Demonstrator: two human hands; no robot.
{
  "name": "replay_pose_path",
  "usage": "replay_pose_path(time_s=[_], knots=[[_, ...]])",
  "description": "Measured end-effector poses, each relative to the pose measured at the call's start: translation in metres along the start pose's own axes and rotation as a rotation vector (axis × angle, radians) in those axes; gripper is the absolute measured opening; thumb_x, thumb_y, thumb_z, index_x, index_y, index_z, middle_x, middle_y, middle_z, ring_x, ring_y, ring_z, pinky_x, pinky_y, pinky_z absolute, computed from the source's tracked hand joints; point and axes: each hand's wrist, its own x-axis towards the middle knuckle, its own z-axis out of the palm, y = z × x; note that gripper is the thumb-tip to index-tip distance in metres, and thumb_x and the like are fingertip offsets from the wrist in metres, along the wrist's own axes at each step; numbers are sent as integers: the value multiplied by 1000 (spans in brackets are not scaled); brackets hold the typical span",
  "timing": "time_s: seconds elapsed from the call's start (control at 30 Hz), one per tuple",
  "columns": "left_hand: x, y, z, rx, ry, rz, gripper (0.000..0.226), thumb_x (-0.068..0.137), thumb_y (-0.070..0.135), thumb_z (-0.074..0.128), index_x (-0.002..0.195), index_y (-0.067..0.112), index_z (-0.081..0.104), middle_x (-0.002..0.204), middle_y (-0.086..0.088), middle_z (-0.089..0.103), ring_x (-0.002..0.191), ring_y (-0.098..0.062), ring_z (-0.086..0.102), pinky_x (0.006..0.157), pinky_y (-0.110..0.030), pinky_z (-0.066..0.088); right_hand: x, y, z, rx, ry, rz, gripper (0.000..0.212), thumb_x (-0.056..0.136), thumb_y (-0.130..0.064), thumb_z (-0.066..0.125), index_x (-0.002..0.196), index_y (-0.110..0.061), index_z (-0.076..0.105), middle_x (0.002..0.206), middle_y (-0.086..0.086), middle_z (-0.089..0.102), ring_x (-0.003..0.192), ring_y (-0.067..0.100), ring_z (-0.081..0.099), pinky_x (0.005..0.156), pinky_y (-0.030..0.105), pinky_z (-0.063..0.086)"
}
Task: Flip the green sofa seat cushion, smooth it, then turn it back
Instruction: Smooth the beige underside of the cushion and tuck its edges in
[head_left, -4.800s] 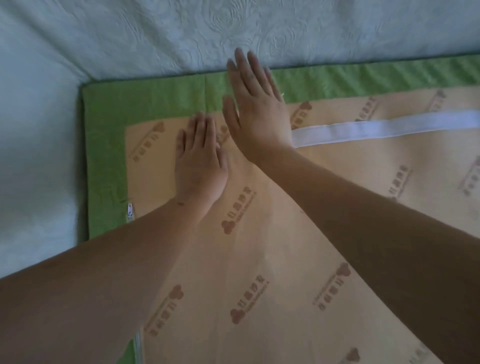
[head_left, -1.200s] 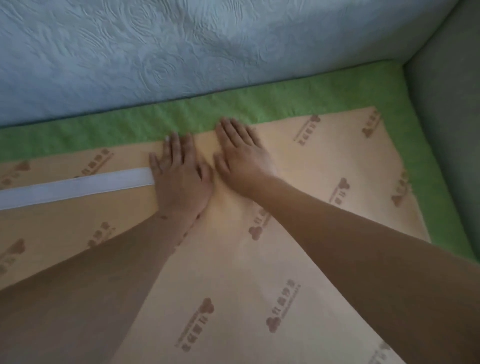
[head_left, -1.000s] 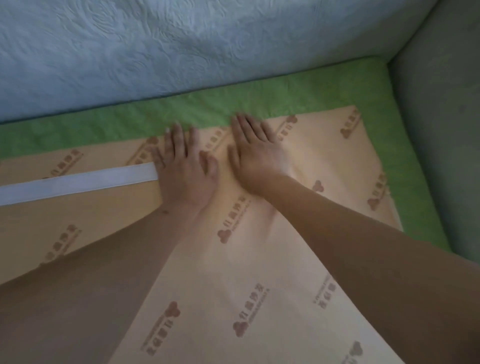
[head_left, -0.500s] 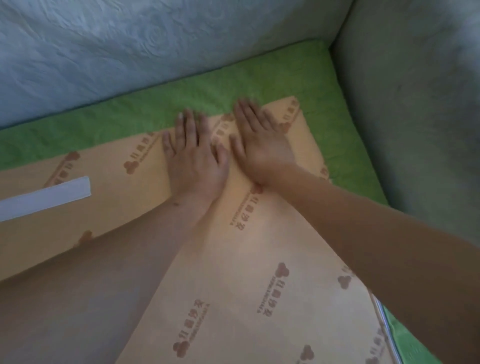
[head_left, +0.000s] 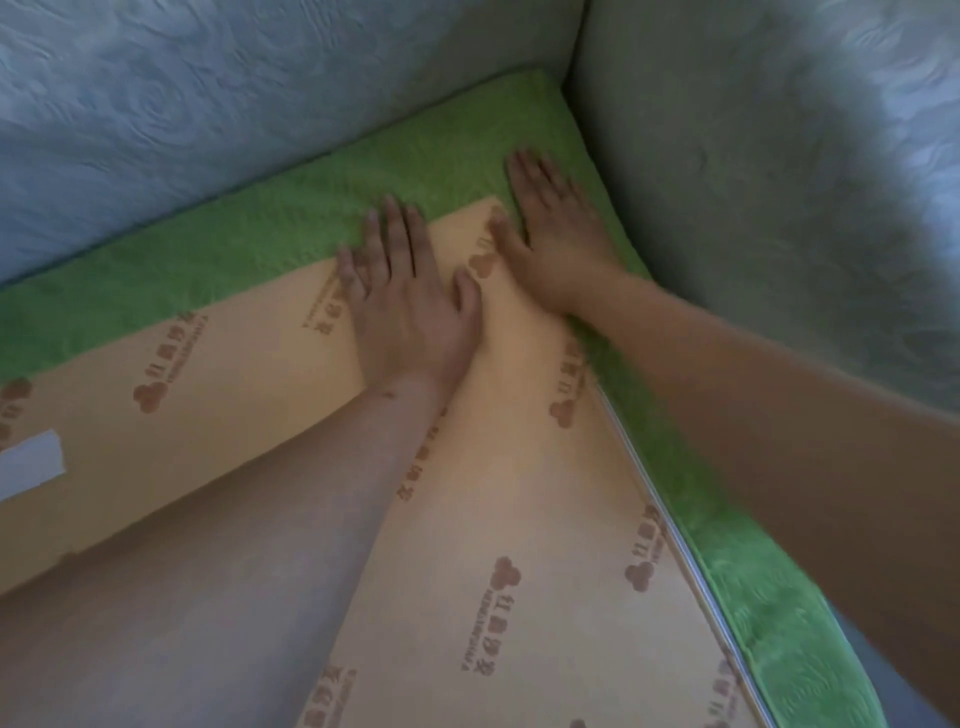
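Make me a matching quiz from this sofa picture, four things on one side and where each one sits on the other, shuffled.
Things:
1. left hand
2. right hand
3. white strip
4. zipper

Places:
A. at the left edge of the view, on the tan panel
B. flat on the tan panel, fingertips reaching the green border
C. along the tan panel's right edge, beside the green border
D. at the panel's far corner, nearest the sofa arm

Pairs: 1-B, 2-D, 3-A, 4-C
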Motion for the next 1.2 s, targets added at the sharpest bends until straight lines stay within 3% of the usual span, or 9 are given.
replay_pose_path(time_s=[0.17,0.3,0.4,0.57,0.67,0.8,0.93,1.07,1.2], knots=[[2,17,3,-17,0,55,71,100,49,17,159,10,12,166,-10,11,154,-23,5,123,-51,3,5,29,-22,51,262,147,60,106,-36,25,158,-8,15,166,8,12,153,22,12,123,30,7],[2,17,2,-10,-12,85,70,100,50,18,159,14,11,166,-10,10,154,-22,3,124,-50,2,-3,36,-7,188,5,184,62,107,-40,25,159,-13,6,167,3,0,154,21,5,125,37,8],[-5,19,1,-32,-29,90,71,98,51,19,159,13,13,166,-11,10,154,-22,3,124,-49,2,-17,19,-20,131,239,176,61,105,-37,23,158,-9,16,166,1,9,153,21,11,125,37,11],[-40,17,-4,-64,-50,138,71,97,46,25,158,12,16,166,-11,13,154,-22,5,124,-46,4,-51,10,4,123,92,132,62,105,-38,24,159,-10,10,167,6,6,154,20,5,124,34,1],[-51,10,-2,-66,-41,178,68,97,40,27,158,12,17,165,-12,14,154,-22,8,124,-46,6,-51,-3,-16,180,357,237,60,104,-35,24,157,-6,19,166,9,13,153,22,11,125,37,10],[-63,-2,-6,-48,-26,186,66,95,33,32,156,10,26,164,-10,21,153,-21,15,124,-45,11,-85,-21,18,63,151,159,65,101,-40,23,158,-7,17,166,9,14,153,22,12,125,39,11],[-71,-20,-10,-63,-4,147,64,96,32,29,156,8,26,165,-9,17,153,-21,11,125,-44,9,-86,-38,-3,102,411,239,58,104,-32,26,158,-10,18,164,-1,9,153,21,11,125,37,13],[-86,-37,-14,-80,23,106,65,94,31,30,154,7,30,164,-9,20,153,-21,14,124,-44,12,-112,-59,27,-6,186,115,66,100,-41,20,158,-11,16,166,7,10,153,23,9,124,44,14],[-96,-65,-17,-72,26,98,64,97,31,27,156,6,25,165,-10,17,153,-22,12,124,-44,12,-106,-92,15,36,390,141,58,105,-33,23,159,-11,15,166,0,5,154,20,6,125,39,9]])
